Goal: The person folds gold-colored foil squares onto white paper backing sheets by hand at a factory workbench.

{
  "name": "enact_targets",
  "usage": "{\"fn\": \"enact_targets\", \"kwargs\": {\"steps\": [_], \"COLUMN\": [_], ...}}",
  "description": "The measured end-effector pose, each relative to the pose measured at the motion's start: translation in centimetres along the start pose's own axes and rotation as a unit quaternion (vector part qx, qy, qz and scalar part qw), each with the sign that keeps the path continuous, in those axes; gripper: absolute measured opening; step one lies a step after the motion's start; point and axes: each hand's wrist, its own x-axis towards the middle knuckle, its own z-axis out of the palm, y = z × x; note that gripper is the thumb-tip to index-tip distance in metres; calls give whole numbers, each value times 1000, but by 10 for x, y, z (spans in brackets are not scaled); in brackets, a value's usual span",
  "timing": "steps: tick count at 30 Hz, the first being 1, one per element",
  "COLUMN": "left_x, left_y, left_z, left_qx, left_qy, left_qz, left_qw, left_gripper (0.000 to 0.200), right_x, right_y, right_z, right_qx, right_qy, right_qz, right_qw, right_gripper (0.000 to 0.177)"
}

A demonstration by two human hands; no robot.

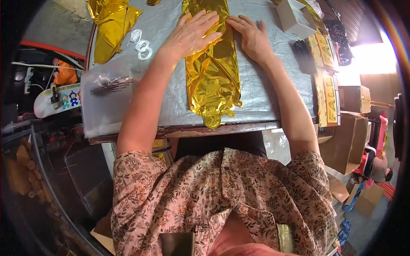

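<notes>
A shiny gold foil balloon point(213, 81) lies flat and lengthwise on the silvery table cover, its tabbed lower end reaching the near table edge. My left hand point(193, 35) rests flat across the upper part of the balloon, fingers stretched and thumb apart. At the balloon's right edge is my right hand point(253, 39), its fingers extended and slightly bent, the index fingertip touching the foil. Neither hand grips anything. The balloon's far end runs out of the top of the view.
More crumpled gold foil point(112, 32) lies at the upper left, beside coiled white string point(142, 45). Clear plastic bags point(106, 100) cover the left corner. A white box point(294, 19), a dark object point(304, 55) and yellow printed boxes point(326, 96) line the right side. Cardboard boxes point(348, 141) stand beyond.
</notes>
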Motion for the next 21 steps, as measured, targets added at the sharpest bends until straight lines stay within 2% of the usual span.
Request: {"fn": "enact_targets", "kwargs": {"steps": [1, 3, 4, 6, 10, 13, 16, 18, 21], "left_x": [1, 0, -1, -1, -1, 0, 0, 4, 3], "left_y": [0, -1, 0, 0, 0, 0, 8, 15, 12], "left_z": [0, 0, 1, 2, 1, 0, -11, -31, -27], "left_qx": [0, 0, -2, -4, -2, 1, 23, -61, -69], "left_qy": [0, -3, -4, 0, 1, -14, 31, -61, -58], "left_qz": [0, 1, 0, -3, -4, -10, 12, -27, -23], "left_qw": [1000, 1000, 1000, 1000, 1000, 1000, 999, 996, 996], "left_gripper": [67, 67, 67, 67, 68, 69, 59, 66, 69], "right_x": [-1, -4, -5, -5, -7, -5, -4, 0, -4], "right_y": [5, 11, 11, 12, 8, 10, -4, -22, -19], "right_z": [2, 3, 2, -2, -5, -3, -13, -36, -35], "right_qx": [0, 120, 120, -57, -107, -140, -131, -69, -34], "right_qy": [0, 69, 66, 73, 52, 29, 47, -30, -1], "right_qz": [0, 24, 25, 20, -20, -31, -20, 36, 17], "right_qw": [1000, 990, 990, 996, 993, 989, 990, 997, 999], "right_gripper": [59, 68, 68, 73, 71, 67, 64, 42, 40]}}
